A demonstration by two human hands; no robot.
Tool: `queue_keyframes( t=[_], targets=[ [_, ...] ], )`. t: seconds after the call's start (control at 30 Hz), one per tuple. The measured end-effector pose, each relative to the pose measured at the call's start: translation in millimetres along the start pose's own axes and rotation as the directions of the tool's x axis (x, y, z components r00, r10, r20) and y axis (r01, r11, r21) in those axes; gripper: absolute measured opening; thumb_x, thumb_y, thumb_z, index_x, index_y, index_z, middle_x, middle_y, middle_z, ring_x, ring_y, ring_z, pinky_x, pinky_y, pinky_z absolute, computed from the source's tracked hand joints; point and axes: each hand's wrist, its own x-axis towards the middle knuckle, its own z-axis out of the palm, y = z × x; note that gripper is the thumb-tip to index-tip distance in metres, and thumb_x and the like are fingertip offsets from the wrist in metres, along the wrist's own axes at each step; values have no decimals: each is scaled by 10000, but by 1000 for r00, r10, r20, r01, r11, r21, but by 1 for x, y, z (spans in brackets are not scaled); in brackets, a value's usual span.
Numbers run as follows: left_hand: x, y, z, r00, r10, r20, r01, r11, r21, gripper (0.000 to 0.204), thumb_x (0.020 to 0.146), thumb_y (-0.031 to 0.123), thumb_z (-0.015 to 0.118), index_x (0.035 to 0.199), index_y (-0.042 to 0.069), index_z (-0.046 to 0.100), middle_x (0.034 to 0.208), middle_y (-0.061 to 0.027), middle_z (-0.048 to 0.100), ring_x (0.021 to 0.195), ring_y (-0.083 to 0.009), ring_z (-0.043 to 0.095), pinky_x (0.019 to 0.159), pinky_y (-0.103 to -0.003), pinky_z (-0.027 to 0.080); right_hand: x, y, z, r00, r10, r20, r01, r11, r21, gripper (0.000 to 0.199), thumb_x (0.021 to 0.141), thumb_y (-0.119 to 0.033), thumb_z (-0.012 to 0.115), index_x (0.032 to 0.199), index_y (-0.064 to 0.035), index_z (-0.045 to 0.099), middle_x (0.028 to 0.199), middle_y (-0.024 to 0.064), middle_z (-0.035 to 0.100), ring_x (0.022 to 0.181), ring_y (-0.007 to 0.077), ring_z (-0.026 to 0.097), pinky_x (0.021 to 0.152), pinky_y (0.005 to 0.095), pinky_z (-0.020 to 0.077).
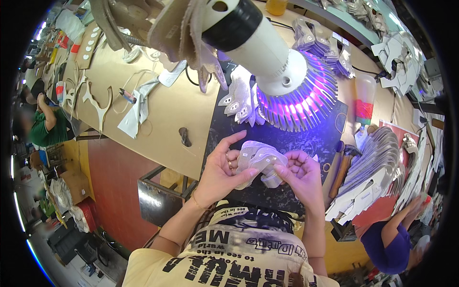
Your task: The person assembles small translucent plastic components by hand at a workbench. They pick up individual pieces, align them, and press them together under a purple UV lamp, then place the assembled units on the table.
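Note:
A small stack of pale, curved shoe upper pieces (258, 159) is spread like a fan between my two hands, above the dark work mat (282, 198). My left hand (224, 167) grips the left side of the stack, thumb on top. On the right side, my right hand (300, 174) pinches the pieces between thumb and fingers. Just beyond my hands glows a lamp (297, 91) with a white neck and finned head, throwing purple light on them. More pale cut pieces (240, 95) lie beside the lamp's left edge.
At right, a hammer (343, 170) lies beside a long row of stacked pieces (370, 167). A bottle with a red band (365, 98) stands behind. Brown pieces (179, 33) hang close overhead. A grey cloth (143, 103) lies left on the table. Co-workers sit at left (50, 126) and right (387, 244).

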Motion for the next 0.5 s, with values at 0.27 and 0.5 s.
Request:
queue_keyframes(
  t=[0.27, 0.5],
  targets=[
    [-6, 0, -3, 999, -33, 9, 33, 999, -41, 800, 763, -88, 736, 1427, -2, 298, 1168, -121, 604, 1038, -150, 621, 880, -263, 537, -5, -1, 7, 989, -91, 116, 64, 973, 220, 356, 917, 10, 592, 1256, 76, 504, 1117, 115, 633, 984, 117, 622, 817, 234, 523],
    [-15, -6, 1, 999, -12, -44, 9, 998, -64, 723, 808, -45, 716, 1417, 5, 330, 1137, -109, 629, 1007, -124, 626, 819, -222, 531, -10, 3, 6, 983, -124, 134, 112, 989, 95, 373, 924, -1, 591, 1277, 69, 492, 1049, 77, 614, 932, 98, 595, 832, 232, 511]
  ],
)
